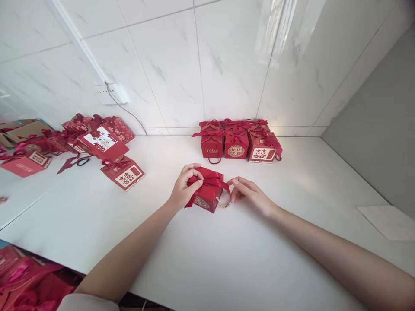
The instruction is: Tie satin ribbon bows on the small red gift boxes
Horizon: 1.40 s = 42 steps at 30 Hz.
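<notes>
Our left hand (183, 190) curls shut over the red gift box (207, 198) at mid-counter (227, 259), pinning its ribbon (210, 178). Our right hand (250, 195), half-curled, touches the ribbon's end, though we cannot tell if it grips. We should keep the box pinned and tension the ribbon evenly.

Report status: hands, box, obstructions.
Left hand clamped on red box at its ribbon. Right hand at gold cord, grip unclear. Three closed boxes behind, well apart.
</notes>
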{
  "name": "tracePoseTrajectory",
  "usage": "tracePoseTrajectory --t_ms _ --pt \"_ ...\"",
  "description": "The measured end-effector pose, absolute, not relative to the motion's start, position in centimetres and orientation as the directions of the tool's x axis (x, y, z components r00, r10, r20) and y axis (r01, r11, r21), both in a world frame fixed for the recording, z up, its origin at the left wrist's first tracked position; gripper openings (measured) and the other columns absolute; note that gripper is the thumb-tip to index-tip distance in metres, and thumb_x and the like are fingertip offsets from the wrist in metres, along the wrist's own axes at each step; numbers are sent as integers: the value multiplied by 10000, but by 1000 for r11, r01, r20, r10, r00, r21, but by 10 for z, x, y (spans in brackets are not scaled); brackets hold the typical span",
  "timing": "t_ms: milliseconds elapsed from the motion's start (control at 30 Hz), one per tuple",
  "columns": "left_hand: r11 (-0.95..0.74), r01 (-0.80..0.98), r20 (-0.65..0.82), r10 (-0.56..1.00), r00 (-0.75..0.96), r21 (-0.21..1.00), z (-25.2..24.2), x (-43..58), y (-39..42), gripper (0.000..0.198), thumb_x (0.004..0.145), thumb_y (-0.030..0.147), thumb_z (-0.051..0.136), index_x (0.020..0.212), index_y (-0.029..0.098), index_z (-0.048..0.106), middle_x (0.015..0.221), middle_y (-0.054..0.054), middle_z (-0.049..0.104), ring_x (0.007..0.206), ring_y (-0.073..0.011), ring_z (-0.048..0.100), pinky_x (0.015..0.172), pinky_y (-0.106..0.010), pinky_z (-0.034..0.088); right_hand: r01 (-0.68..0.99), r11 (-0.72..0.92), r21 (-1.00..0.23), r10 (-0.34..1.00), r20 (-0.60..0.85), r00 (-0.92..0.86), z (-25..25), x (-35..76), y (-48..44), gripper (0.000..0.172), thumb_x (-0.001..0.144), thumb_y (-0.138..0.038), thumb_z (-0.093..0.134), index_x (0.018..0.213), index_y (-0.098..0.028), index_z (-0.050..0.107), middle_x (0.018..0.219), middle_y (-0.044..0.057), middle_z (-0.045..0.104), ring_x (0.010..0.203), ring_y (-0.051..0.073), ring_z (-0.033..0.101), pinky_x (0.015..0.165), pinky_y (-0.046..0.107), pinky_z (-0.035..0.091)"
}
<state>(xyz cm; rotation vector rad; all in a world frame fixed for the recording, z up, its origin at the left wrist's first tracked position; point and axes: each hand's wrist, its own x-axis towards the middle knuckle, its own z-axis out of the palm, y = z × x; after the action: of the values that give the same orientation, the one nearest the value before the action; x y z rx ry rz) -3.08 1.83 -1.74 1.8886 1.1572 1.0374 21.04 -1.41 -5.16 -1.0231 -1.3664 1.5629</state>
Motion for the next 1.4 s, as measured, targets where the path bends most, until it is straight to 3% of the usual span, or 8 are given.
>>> tracePoseTrajectory --t_ms 167,467,1133,1400 --pt "-405 392 303 906 297 826 -17 -31 19 91 832 268 578 791 190 599 1332 -90 502 1253 -266 493 1031 -428 436 -80 -35 -996 907 2 -421 -49 211 -13 400 869 -551 598 708 -187 553 586 -15 612 588 130 547 671 288 432" --pt "-405 449 270 902 336 796 -11 -32 19 93 840 285 597 812 200 624 1359 -80 502 1306 -264 456 1097 -433 380 -61 -212 -975 690 -105 -716 -50 213 -17 357 839 -494 669 729 -162 594 578 8 678 533 136 625 629 281 431" --pt "-410 437 274 899 342 801 -13 -31 20 99 837 294 597 812 201 621 1364 -78 496 1313 -260 444 1100 -428 378 42 -209 -977 638 -169 -751 -53 221 -6 312 859 -486 648 820 -177 622 632 4 694 603 140 636 638 281 454" --pt "-401 287 257 865 431 870 -19 -36 27 112 828 304 592 851 202 632 1405 -90 478 1349 -270 413 1131 -452 337 70 -219 -973 619 -194 -761 -53 222 -7 320 847 -489 660 830 -172 616 655 9 690 660 146 642 680 287 475"
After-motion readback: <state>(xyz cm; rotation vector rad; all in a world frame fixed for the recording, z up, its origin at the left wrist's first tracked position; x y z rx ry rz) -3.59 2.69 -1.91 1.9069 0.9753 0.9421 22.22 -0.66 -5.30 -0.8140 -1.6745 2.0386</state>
